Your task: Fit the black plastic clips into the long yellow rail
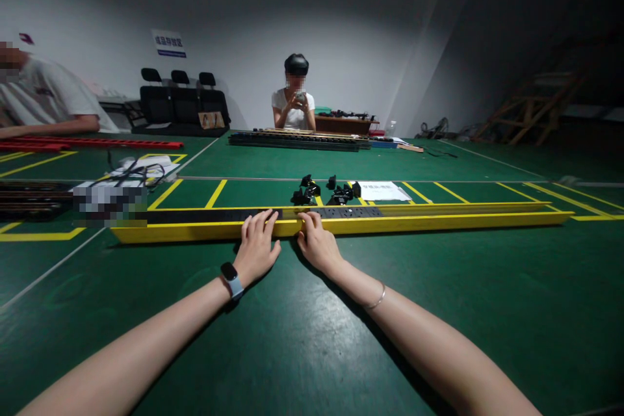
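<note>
A long yellow channel (439, 220) lies across the green table in front of me, with a black socket strip (346, 212) lying inside it. My left hand (256, 248) rests on the channel's near wall, fingers stretched over its rim; a watch sits on that wrist. My right hand (316, 244) lies next to it, its fingers curled over the same rim and reaching into the channel near the strip's end. A small heap of black plugs (325, 191) lies just behind the channel.
A white paper sheet (381, 190) lies behind the plugs. Cables and papers (141, 170) sit at the left. Another long strip assembly (297, 139) lies at the far side, where a person (294, 104) sits. Another person (46, 99) leans at the far left by red rails (97, 142).
</note>
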The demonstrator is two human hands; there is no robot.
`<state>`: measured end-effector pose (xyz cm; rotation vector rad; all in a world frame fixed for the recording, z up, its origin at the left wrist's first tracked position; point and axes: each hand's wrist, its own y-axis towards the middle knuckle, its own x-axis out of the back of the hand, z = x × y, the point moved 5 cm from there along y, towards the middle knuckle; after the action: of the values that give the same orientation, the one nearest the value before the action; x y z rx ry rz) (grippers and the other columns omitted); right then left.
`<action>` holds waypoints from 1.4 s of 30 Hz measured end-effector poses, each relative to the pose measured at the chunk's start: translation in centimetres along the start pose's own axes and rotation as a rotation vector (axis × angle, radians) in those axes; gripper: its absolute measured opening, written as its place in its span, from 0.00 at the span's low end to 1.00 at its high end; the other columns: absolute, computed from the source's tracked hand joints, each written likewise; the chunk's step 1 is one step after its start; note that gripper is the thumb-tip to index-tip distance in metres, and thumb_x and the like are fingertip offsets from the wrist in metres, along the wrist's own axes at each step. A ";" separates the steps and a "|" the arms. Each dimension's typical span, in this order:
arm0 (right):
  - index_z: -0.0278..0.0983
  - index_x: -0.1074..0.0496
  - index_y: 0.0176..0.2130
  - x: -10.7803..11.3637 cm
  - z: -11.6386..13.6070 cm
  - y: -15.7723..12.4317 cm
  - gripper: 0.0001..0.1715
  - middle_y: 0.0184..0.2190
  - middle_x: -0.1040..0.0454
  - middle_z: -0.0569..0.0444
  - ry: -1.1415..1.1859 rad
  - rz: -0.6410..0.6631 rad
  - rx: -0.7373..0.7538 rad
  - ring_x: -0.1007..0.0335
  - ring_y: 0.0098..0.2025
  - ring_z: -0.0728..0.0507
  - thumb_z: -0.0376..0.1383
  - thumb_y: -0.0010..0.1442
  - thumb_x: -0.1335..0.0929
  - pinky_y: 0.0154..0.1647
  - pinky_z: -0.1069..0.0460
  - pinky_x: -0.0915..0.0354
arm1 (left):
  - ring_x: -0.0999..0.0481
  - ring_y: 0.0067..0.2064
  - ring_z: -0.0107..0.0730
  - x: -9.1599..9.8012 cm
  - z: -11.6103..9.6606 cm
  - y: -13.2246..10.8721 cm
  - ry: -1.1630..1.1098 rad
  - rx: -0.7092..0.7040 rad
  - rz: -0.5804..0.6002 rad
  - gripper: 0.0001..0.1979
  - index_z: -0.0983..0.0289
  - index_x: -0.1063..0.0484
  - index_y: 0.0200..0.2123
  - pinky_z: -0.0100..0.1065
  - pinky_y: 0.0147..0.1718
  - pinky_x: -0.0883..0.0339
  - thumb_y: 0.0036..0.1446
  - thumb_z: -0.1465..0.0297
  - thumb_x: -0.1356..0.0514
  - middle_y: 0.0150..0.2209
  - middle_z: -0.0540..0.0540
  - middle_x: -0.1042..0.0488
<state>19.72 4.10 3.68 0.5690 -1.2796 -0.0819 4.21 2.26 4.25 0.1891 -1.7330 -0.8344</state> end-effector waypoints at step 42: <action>0.40 0.53 0.65 0.1 1.3 -0.1 0.35 0.65 0.46 0.49 0.169 0.103 0.285 0.33 0.54 0.44 0.30 0.60 0.41 0.49 0.49 0.31 | 0.40 0.57 0.47 0.1 -0.2 -0.2 -0.042 -0.081 0.043 0.31 0.61 0.47 0.62 0.54 0.61 0.58 0.55 0.66 0.45 0.56 0.60 0.35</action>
<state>18.61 3.51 3.99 0.7370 -1.1607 0.2333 4.32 1.96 4.20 0.0806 -1.7325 -0.8809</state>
